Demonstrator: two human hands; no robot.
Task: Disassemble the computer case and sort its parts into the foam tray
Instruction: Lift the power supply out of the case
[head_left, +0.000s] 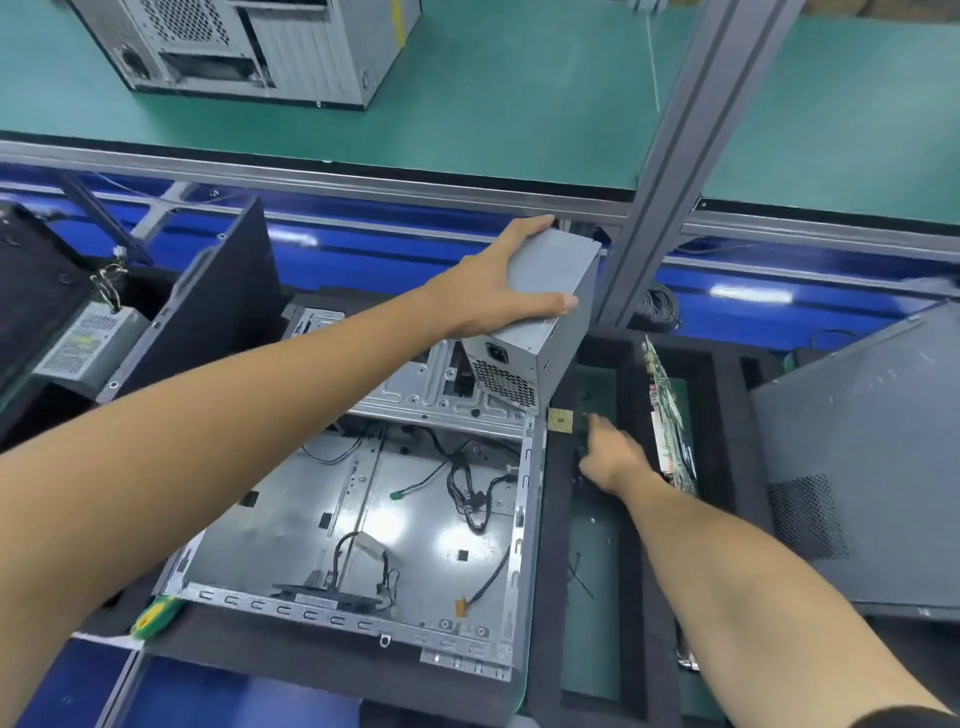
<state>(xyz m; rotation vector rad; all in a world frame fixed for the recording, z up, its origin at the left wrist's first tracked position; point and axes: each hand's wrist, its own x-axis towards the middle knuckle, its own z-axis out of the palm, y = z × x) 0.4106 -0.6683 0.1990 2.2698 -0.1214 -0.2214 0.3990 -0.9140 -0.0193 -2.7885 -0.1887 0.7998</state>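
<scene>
Left hand (488, 291) grips the power supply (540, 332) from above, fingers wrapped over its top, holding it tilted in mid-frame over the far edge of the open case (363, 525). The case lies gutted in the lower centre, loose cables on its floor. Right hand (613, 457) reaches into the foam tray (550, 519) just right of the case, fingers blurred, so whether they hold anything I cannot tell. A small gold chip (560, 420) sits on the tray near that hand. A circuit board (670, 415) stands on edge in a tray slot further right.
</scene>
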